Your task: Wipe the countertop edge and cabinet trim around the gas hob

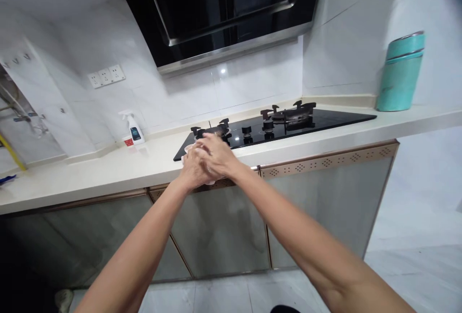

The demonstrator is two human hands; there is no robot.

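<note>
Left hand [193, 167] and right hand [218, 155] clasped together around a pale item [211, 182] (mostly hidden; only edges show, kind unclear). Position: between the palms, at the desk's [108, 173] front edge, near the left end of the black hob [332, 119]. Spray bottle [135, 130] stands further left, near the wall.

No legible text, spray bottle [132, 121] — dark label [135, 134], lettering too small to read
</note>
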